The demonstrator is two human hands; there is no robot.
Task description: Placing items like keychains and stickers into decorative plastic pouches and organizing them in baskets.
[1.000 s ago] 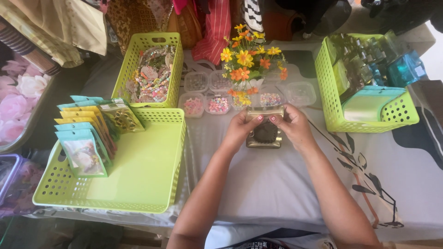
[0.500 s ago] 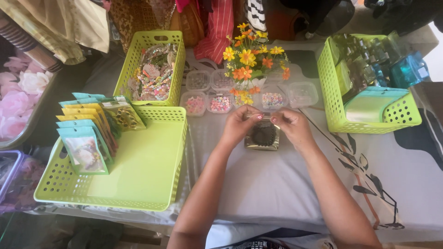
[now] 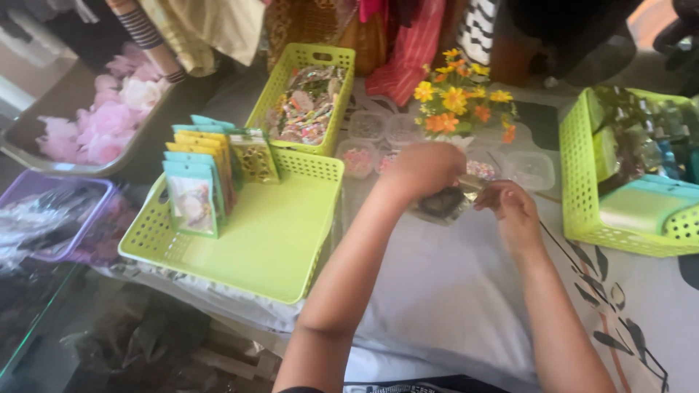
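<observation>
Both my hands hold a small clear packet (image 3: pixel 445 204) with a dark item inside, just above the white cloth. My left hand (image 3: pixel 424 169) grips its upper left side. My right hand (image 3: pixel 507 205) pinches its right edge. Behind the hands stands a bunch of orange and yellow flowers (image 3: pixel 457 102). Several small clear tubs of beads (image 3: pixel 358 159) lie between the flowers and the baskets.
A shallow green basket (image 3: pixel 277 247) at left holds upright card packets (image 3: pixel 191 198). Behind it a green basket (image 3: pixel 309 102) is full of wrapped items. Another green basket (image 3: pixel 582 189) stands at right. Pink flowers (image 3: pixel 102 124) fill a grey tray, and a purple tray (image 3: pixel 44 191) sits far left.
The view has swung to the left. My hands have shifted the packet slightly and my left hand now covers more of it.
</observation>
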